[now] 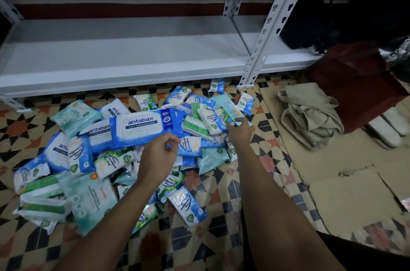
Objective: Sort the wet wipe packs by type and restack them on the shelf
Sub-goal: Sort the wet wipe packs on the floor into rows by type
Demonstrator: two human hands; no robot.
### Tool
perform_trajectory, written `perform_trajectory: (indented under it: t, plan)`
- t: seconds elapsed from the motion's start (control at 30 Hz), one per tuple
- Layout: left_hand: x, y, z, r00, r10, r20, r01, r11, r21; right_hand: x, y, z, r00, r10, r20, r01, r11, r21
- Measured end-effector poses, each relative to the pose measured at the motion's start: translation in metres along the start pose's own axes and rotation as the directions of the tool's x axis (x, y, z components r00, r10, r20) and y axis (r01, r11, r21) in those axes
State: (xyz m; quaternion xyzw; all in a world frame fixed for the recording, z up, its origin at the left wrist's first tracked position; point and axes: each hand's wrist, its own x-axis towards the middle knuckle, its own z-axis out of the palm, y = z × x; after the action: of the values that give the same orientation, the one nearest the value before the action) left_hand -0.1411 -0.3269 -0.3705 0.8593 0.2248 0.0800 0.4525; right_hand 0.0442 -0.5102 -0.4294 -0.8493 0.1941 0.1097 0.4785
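A heap of wet wipe packs (106,160) lies on the patterned floor in front of a white metal shelf (124,57). The packs are blue-and-white, green-and-white and pale teal, in large and small sizes. My left hand (158,157) pinches the near edge of a large blue antabax pack (144,127) and holds it above the heap. My right hand (239,131) grips a pale teal pack (230,113) at the right side of the heap, fingers curled over its near end.
The shelf's slotted uprights (264,33) stand to the right of the heap. A beige cloth bag (310,120), a dark red bag (355,77) and white shoes (388,131) sit on the right. Flattened cardboard (346,193) covers the floor at the lower right. A dark bag (306,18) lies on the shelf.
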Motion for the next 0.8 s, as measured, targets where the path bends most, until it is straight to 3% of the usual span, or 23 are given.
perform_trajectory:
  t: [0.07,0.17,0.3,0.5,0.67,0.8]
  plan:
    - [0.008,0.007,0.008,0.99,0.14,0.034,-0.144,0.974,0.173,0.003,-0.002,-0.003,0.999,0.006,-0.031,-0.003,0.997,0.08]
    - [0.031,0.019,0.021,0.94,0.302,0.159,-0.341,0.848,0.406,0.008,-0.003,-0.004,0.998,-0.027,-0.051,0.033,0.992,0.124]
    - [0.063,0.039,0.038,0.932,0.214,0.292,-0.349,0.747,0.567,0.008,0.0,-0.009,0.998,-0.056,0.006,0.055,0.995,0.08]
    - [0.091,0.038,0.053,0.9,-0.031,0.436,-0.337,0.584,0.738,0.012,0.002,-0.013,0.997,-0.065,0.049,0.073,0.983,-0.166]
    - [0.096,0.035,0.06,0.899,-0.028,0.437,-0.355,0.54,0.764,0.022,-0.003,-0.02,0.992,-0.065,0.104,0.091,0.958,-0.27]
    - [0.096,0.029,0.061,0.898,0.02,0.44,-0.393,0.488,0.779,0.024,0.01,-0.026,0.999,0.049,0.024,-0.045,0.99,-0.132]
